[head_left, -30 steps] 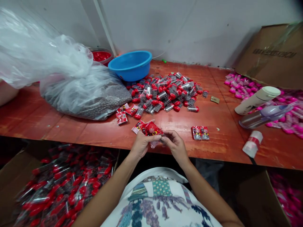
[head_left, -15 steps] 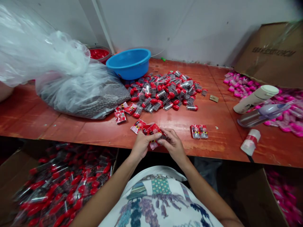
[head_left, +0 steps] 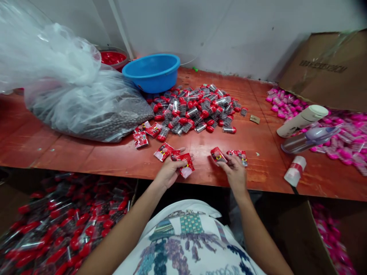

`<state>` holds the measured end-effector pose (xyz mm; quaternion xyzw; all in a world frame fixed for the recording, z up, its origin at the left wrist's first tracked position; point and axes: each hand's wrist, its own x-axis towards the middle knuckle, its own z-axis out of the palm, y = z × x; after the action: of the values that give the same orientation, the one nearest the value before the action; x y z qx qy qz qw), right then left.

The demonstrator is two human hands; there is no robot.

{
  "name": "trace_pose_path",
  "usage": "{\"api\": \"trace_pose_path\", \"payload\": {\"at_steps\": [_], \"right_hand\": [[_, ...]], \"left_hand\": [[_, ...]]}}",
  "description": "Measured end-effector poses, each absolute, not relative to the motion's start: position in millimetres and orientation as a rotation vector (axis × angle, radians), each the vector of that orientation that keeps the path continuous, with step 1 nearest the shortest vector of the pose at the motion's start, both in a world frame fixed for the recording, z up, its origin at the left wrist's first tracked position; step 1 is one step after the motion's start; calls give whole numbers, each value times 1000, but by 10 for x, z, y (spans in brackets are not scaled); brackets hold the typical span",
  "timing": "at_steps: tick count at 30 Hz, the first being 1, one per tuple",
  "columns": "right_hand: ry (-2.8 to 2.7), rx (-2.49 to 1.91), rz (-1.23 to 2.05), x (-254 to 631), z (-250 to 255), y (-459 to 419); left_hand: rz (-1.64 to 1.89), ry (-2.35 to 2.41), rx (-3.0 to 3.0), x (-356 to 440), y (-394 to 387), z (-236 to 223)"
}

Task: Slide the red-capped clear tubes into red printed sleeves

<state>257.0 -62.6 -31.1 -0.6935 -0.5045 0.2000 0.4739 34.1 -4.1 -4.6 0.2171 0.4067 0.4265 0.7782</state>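
My left hand (head_left: 169, 172) is closed on red printed packets (head_left: 187, 166), thumb on top, above the table's front edge. In my right hand (head_left: 235, 172) a single small red packet (head_left: 218, 155) is pinched between thumb and fingers. Just behind that hand, a pair of similar packets (head_left: 243, 157) lies side by side on the table, partly hidden by my fingers. Another red packet (head_left: 164, 151) rests left of my left hand, and several more packets (head_left: 140, 139) lie near the bag. Beyond them spreads a heap of clear capsules with red caps (head_left: 197, 109).
A blue basin (head_left: 153, 74) and a plastic bag of dark beads (head_left: 114, 114) stand at the back left. To the right are a white flask (head_left: 301, 121), a clear bottle (head_left: 308, 140), a white roll (head_left: 295, 170) and pink capsules (head_left: 352, 137). Below sits a box of red-capped capsules (head_left: 71, 221).
My hands have moved apart. The right hand has carried a packet to the right, beside the pair on the table, while the left keeps its packets. The view has shifted slightly.
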Motion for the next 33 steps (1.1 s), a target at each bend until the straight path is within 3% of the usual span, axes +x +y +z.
{"api": "trace_pose_path", "payload": {"at_steps": [4, 8, 13, 16, 20, 25, 33], "right_hand": [[-1368, -1752, 278, 2514, -254, -640], [-1452, -1472, 713, 2026, -165, -559], [-1755, -1398, 728, 1940, -21, -258], [-1934, -1726, 647, 2266, 156, 25], [-1680, -2177, 451, 2875, 308, 492], [-1574, -2445, 422, 3114, 124, 810], [-1959, -1869, 589, 2496, -37, 450]], "left_hand": [[959, 910, 476, 383, -30, -28], [996, 920, 488, 493, -18, -13], [1087, 949, 506, 491, 51, -36], [1166, 971, 461, 469, 90, -37], [1253, 1003, 328, 466, 119, -17], [1225, 984, 166, 430, 121, 46], [1205, 1000, 48, 296, 125, 25]]}}
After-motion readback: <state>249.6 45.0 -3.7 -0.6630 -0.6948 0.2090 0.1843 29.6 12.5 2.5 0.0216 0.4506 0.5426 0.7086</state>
